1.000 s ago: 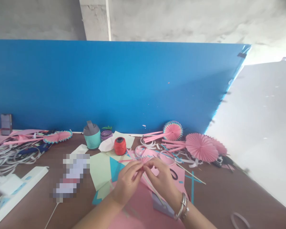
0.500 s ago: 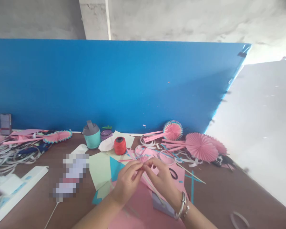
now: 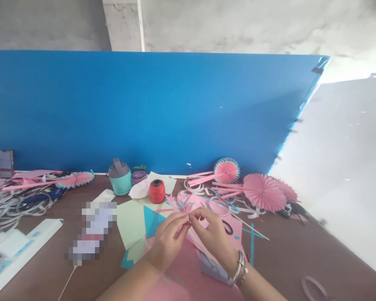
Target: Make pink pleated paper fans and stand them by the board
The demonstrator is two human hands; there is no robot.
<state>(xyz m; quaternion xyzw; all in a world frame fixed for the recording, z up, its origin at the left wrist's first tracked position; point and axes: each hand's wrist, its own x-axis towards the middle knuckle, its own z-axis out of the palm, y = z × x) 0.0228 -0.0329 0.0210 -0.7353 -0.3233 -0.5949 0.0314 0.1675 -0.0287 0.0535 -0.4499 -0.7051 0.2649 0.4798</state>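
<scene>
One blue partition [image 3: 144, 108], one brown bench [image 3: 301, 255], at least four pink pleated fans [image 3: 263, 193], left hand [image 3: 169, 236] and right hand [image 3: 211, 232], one turquoise cup [image 3: 120, 183], one red spool [image 3: 157, 194], one small fan [image 3: 186, 207] pinched between both hands' fingertips above pink paper [image 3: 184, 271]

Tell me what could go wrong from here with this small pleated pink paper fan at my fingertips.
The small pleated pink paper fan could spring open or crease if a pinch slips, since the left hand and right hand meet at its base with only fingertips. The rounded red spool, standing beyond the left hand, might topple if knocked.
</scene>
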